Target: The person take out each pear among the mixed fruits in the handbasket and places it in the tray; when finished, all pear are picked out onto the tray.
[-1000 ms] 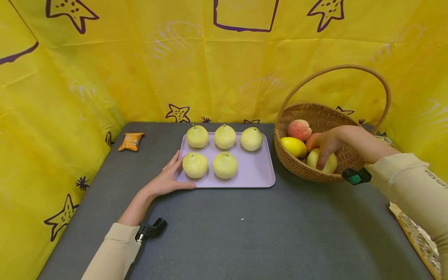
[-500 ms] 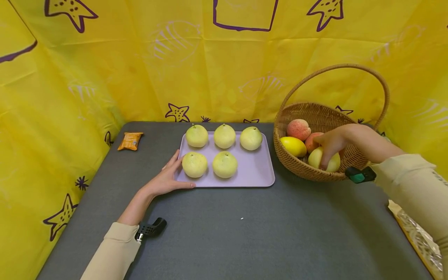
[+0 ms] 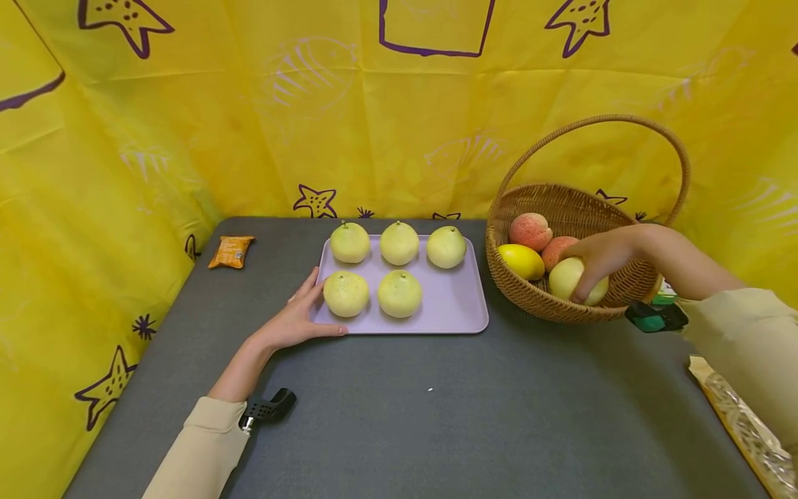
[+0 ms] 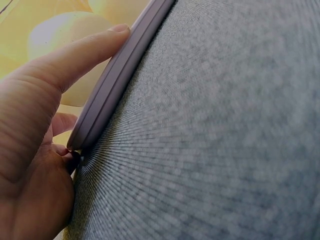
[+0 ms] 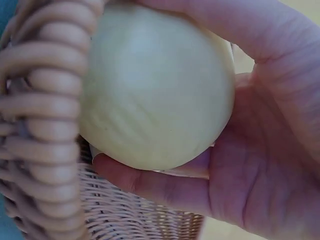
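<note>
Against the front left corner of a lilac tray [image 3: 455,298] rests my left hand [image 3: 291,320], its thumb straight along the front rim [image 4: 117,60] and its fingers along the left side. Several pale yellow-green pomelos [image 3: 400,294] stand on the tray in two rows. My right hand [image 3: 614,256] grips another pomelo [image 3: 566,278] inside a wicker basket [image 3: 530,301]. In the right wrist view, fingers and thumb curl round this pomelo [image 5: 155,90], close to the basket's thick woven rim [image 5: 47,120]. The pomelo's far side is hidden.
Two peaches [image 3: 530,231] and a yellow mango-like fruit [image 3: 522,262] lie in the basket, whose tall handle [image 3: 598,121] arches above. A small orange packet [image 3: 231,252] lies at the table's back left. Clear-fronted packaging [image 3: 742,423] lies at the right edge. Yellow cloth [image 3: 399,138] hangs behind.
My right hand has shifted slightly right inside the basket, and the gripped pomelo has moved a little right with it. My left hand stays on the tray.
</note>
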Motion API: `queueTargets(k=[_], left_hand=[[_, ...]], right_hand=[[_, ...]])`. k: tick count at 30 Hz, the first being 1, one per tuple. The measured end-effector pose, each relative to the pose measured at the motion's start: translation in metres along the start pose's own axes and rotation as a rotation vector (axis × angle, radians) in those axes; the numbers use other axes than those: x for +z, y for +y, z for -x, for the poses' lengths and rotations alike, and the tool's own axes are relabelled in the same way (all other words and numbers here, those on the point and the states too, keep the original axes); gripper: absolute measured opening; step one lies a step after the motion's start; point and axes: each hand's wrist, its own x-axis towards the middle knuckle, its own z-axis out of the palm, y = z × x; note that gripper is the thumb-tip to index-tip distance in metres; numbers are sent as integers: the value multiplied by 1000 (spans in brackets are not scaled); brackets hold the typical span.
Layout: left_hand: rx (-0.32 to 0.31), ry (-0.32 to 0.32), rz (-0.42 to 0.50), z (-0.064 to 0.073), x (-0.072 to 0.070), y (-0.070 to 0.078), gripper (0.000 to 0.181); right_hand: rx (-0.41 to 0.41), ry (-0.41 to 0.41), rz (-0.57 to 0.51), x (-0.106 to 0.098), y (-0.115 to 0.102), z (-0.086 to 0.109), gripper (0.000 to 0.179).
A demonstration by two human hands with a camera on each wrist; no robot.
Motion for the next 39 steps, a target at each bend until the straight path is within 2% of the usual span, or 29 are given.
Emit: queueTargets(k=[3,9,13,20,26,31,39], left_hand=[[-1,0,1,0,0,0,107],[-5,-3,11,0,0,0,107],[-8,-6,14,0,-1,0,107],[-17,-11,17,0,-1,1,108],[-20,-14,20,0,0,1,107],[-8,-13,17,0,0,1,107],[-14,-6,11,1,0,1,107]], right_hand=[[-12,100,25,4,0,5,60],[-69,298,61,15,2,10,59],[-104,444,39,25,1,10,60],[-128,613,-34,40,-3,10,62],[-58,785,-70,54,-10,8,70],[-11,896,-119,64,-19,6,78],[58,996,-235,74,-27,2,78]])
